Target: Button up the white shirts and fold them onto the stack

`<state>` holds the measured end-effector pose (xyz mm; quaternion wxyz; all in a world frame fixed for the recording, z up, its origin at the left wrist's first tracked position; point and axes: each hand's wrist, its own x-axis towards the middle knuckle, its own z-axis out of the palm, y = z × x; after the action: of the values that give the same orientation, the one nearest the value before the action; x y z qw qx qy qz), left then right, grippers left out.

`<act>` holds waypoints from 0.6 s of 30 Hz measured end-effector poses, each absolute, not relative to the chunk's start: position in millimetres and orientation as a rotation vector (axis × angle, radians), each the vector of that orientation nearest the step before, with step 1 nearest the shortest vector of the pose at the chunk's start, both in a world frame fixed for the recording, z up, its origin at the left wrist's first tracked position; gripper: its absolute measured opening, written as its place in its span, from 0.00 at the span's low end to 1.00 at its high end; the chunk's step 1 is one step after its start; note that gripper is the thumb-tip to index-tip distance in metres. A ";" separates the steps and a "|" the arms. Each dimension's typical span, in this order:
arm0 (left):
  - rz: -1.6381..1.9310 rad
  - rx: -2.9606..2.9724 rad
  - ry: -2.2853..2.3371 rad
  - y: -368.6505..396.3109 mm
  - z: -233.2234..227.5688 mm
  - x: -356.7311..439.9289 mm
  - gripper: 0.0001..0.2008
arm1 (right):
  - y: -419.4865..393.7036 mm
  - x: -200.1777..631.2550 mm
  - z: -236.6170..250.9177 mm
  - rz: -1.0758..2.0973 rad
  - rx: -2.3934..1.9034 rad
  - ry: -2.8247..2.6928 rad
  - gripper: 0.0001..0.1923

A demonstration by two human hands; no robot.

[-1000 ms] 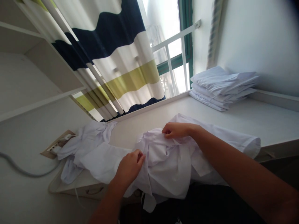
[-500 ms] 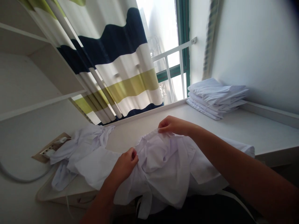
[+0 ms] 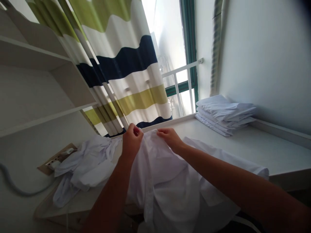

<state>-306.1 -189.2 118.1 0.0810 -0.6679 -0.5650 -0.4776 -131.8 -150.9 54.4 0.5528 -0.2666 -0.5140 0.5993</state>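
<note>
A crumpled white garment (image 3: 167,181) hangs from both my hands above the white desk (image 3: 262,152). My left hand (image 3: 132,141) pinches its top edge in a closed fist. My right hand (image 3: 169,137) grips the same edge a little to the right, fingers curled on the cloth. The lower part of the garment drapes over the desk's front edge toward me.
A stack of folded white garments (image 3: 224,113) sits at the back right against the wall. A heap of unfolded white cloth (image 3: 82,165) lies at the left beside a power strip (image 3: 58,157) with a grey cable. Striped curtain (image 3: 121,74) and window behind; shelves at left.
Both hands have lifted the garment's top edge up and away from me and drawn closer together. The cloth now hangs down instead of lying bunched on the desk.
</note>
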 end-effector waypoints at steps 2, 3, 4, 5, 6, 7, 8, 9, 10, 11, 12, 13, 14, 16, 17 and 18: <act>-1.652 -2.109 -1.712 -174.0 86.7 -297.2 0.06 | -146.1 -136.0 33.5 1.319 -0.627 -1.233 0.15; -1.767 -2.152 -1.724 -167.8 67.6 -294.5 0.07 | -144.1 -136.4 22.2 1.293 -0.627 -1.230 0.16; -1.877 -2.173 -1.742 -162.9 48.2 -293.0 0.09 | -142.2 -136.0 11.2 1.278 -0.632 -1.228 0.17; -1.960 -2.196 -1.771 -159.1 29.9 -292.4 0.11 | -140.3 -135.0 1.0 1.266 -0.645 -1.232 0.18; -2.038 -2.216 -1.818 -156.5 13.8 -292.7 0.13 | -138.5 -133.6 -7.6 1.253 -0.665 -1.250 0.18; -2.118 -2.233 -1.871 -154.9 0.6 -293.5 0.15 | -136.8 -132.1 -14.5 1.232 -0.688 -1.285 0.18; -2.201 -2.245 -1.917 -153.9 -9.2 -294.7 0.16 | -135.3 -130.8 -19.6 1.200 -0.707 -1.335 0.18; -2.296 -2.247 -1.950 -153.3 -16.0 -296.1 0.18 | -133.8 -129.7 -22.9 1.162 -0.715 -1.395 0.17; -2.396 -2.242 -1.966 -152.8 -20.0 -297.6 0.19 | -132.5 -129.0 -24.9 1.122 -0.713 -1.452 0.17; -2.492 -2.229 -1.968 -152.2 -22.2 -299.1 0.19 | -131.5 -128.7 -25.8 1.084 -0.703 -1.500 0.16; -2.574 -2.218 -1.967 -151.5 -23.1 -300.6 0.20 | -130.6 -128.7 -26.1 1.056 -0.691 -1.537 0.16; -2.640 -2.213 -1.964 -150.7 -23.3 -301.9 0.20 | -130.2 -128.9 -25.9 1.038 -0.684 -1.560 0.16; -2.694 -2.216 -1.961 -150.3 -23.2 -303.0 0.20 | -130.2 -129.2 -25.6 1.028 -0.685 -1.574 0.16; -2.773 -2.245 -1.931 -150.5 -23.2 -304.4 0.19 | -131.5 -129.3 -24.5 1.023 -0.694 -1.595 0.17; -2.799 -2.262 -1.903 -151.1 -23.4 -304.7 0.19 | -132.5 -129.2 -24.0 1.026 -0.693 -1.604 0.17; -2.816 -2.274 -1.875 -151.9 -23.7 -304.7 0.19 | -133.6 -129.1 -23.4 1.032 -0.689 -1.607 0.17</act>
<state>-304.7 -151.9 -23.7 -0.4507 -0.4979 -0.4107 -0.6167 -129.1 -133.6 -23.4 0.5274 -0.2882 -0.6726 0.4317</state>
